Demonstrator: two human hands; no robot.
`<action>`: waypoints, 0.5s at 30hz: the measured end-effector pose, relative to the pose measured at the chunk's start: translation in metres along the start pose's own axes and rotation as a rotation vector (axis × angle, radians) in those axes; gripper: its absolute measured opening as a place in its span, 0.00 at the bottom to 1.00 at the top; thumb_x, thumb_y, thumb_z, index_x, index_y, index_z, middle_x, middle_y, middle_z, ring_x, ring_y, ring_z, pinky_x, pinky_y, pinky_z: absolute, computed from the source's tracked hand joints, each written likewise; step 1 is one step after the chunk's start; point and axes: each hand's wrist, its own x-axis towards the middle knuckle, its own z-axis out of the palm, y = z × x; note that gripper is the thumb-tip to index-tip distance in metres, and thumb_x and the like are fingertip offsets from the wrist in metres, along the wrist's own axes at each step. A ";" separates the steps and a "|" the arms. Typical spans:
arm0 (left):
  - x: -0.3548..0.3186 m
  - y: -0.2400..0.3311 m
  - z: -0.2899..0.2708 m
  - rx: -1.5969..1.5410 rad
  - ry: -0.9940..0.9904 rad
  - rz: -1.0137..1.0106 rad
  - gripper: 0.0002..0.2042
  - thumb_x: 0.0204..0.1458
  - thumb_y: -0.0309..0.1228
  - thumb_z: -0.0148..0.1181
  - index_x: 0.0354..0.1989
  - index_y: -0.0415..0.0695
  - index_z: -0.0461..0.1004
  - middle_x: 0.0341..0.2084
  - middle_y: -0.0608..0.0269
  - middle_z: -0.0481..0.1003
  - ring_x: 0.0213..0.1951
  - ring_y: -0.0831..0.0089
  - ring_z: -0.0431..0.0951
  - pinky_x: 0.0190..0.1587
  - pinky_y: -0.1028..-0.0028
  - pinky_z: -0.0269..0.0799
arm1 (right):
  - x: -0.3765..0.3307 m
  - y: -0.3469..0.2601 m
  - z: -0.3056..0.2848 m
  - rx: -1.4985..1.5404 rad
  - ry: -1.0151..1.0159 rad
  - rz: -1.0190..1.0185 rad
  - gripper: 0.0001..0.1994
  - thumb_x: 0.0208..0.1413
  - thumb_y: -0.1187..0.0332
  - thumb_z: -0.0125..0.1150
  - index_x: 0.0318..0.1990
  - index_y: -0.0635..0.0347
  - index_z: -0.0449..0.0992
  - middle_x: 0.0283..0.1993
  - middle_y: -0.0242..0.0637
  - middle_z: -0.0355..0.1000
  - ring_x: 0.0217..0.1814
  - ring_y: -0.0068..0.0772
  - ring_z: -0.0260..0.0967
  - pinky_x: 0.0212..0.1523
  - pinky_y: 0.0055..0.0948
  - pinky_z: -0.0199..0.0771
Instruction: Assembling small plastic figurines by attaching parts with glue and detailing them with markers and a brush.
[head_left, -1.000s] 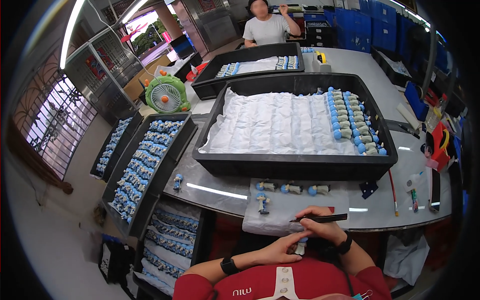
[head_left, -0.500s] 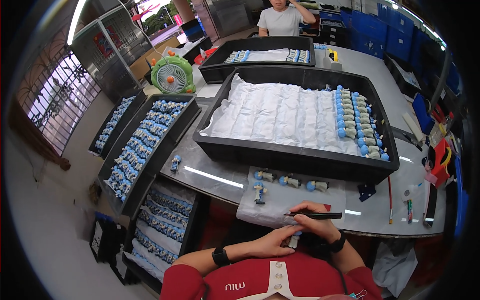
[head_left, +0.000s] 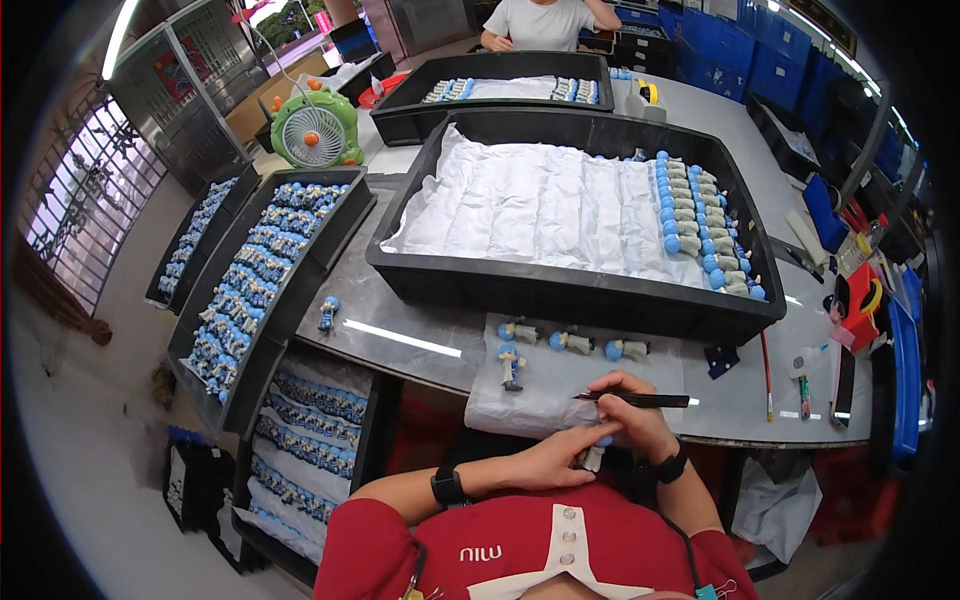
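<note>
Left hand [head_left: 545, 462] at near edge of counter [head_left: 420, 335], fingers closed round small blue-capped figurine [head_left: 596, 455], held just off counter edge over lap. Right hand [head_left: 625, 415] touching same figurine, fingers pinched shut on thin dark brush [head_left: 632, 400] lying level, tip pointing toward right edge. Compared with a second ago: view shifted forward, hands and figurine in same place, brush at same angle. Judged: fine work on this piece continuing, not finished. Four more figurines [head_left: 575, 342] lying on white cloth [head_left: 545, 385] just beyond hands. Large black tray [head_left: 560, 290] further back.
</note>
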 end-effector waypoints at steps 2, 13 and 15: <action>-0.004 -0.001 0.001 0.058 0.006 0.023 0.37 0.43 0.25 0.59 0.64 0.42 0.49 0.41 0.55 0.64 0.31 0.72 0.65 0.35 0.74 0.65 | -0.001 0.000 0.003 -0.001 -0.028 -0.008 0.10 0.53 0.71 0.56 0.42 0.62 0.73 0.31 0.26 0.68 0.28 0.12 0.59 0.27 0.14 0.60; -0.013 0.014 -0.003 -0.046 0.045 -0.002 0.38 0.44 0.24 0.58 0.65 0.45 0.48 0.36 0.60 0.64 0.29 0.77 0.64 0.33 0.76 0.64 | 0.004 -0.004 0.003 -0.080 0.010 -0.033 0.09 0.53 0.71 0.56 0.41 0.62 0.74 0.31 0.24 0.68 0.31 0.11 0.60 0.29 0.13 0.60; -0.014 0.020 -0.007 -0.101 0.006 -0.069 0.39 0.45 0.24 0.57 0.66 0.47 0.45 0.37 0.64 0.64 0.29 0.80 0.63 0.33 0.78 0.64 | 0.004 -0.001 0.001 -0.056 0.020 -0.049 0.09 0.53 0.71 0.56 0.41 0.63 0.74 0.32 0.25 0.69 0.32 0.12 0.61 0.31 0.13 0.62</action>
